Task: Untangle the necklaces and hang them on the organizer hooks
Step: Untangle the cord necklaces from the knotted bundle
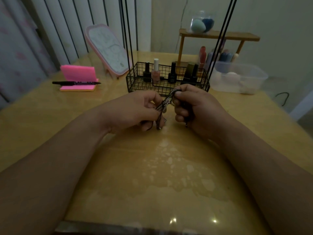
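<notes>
head view: a person's left hand [138, 110] and right hand [196, 107] hold a tangled bunch of necklaces [166, 101] just above a glossy yellow surface [152, 167], in front of a black wire basket [133, 80]. the left grip is closed, with thumb and fingers pinching the lower end of the silver and dark chains. the right grip is closed too, its thumb pressed on the upper end and its other fingers curled round trailing strands. the chains slant between the two hands, and loose loops hang below the left hand; whether they touch the surface cannot be told. nail polish bottles [155, 72] stand upright in the basket, and thin black rods [126, 31] rise from its ends out of the top of the frame. at left, a black marker [74, 83] lies across a pink sticky-note pad [77, 73], beside a pink-framed mirror [108, 50] tilted back. behind the basket are a wooden shelf [237, 37] bearing a clear jar of makeup sponges [202, 22] and a clear plastic tub [245, 77].
</notes>
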Available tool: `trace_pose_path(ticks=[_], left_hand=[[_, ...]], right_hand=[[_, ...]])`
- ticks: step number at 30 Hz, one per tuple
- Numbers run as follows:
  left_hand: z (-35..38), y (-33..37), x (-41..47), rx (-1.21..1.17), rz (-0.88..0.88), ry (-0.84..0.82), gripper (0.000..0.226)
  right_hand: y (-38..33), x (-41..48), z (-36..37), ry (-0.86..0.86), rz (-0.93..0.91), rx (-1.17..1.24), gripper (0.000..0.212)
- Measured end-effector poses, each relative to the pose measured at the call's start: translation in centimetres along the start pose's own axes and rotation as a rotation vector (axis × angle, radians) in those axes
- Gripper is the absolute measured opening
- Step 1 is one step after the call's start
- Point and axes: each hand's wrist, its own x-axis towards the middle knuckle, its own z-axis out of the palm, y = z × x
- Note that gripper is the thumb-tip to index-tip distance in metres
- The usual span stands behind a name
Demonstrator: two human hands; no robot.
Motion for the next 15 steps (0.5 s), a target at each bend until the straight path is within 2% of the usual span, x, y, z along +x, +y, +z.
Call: trace_pose_path(ticks=[4,7,10,15], left_hand=[[0.2,-0.1,0.0,0.137,0.001,0.012,0.026],[0.9,0.3,-0.1,0.124,0.014,0.044,0.040],[1.3,0.7,-0.1,0.048,-0.018,0.111,0.051],[0.7,0.9,1.0,-0.237,-0.210,0.190,0.086]], right_hand=[[0.0,0.1,-0.3,0.012,-0.010,-0.060,0.008],[0.1,0.1,-0.4,0.015,-0.019,-0.093,0.009],[0.1,0.1,-0.5,0.029,-0.013,-0.142,0.010],[-0.1,-0.1,-1.0,0.018,-0.023,-0.227,0.010]])
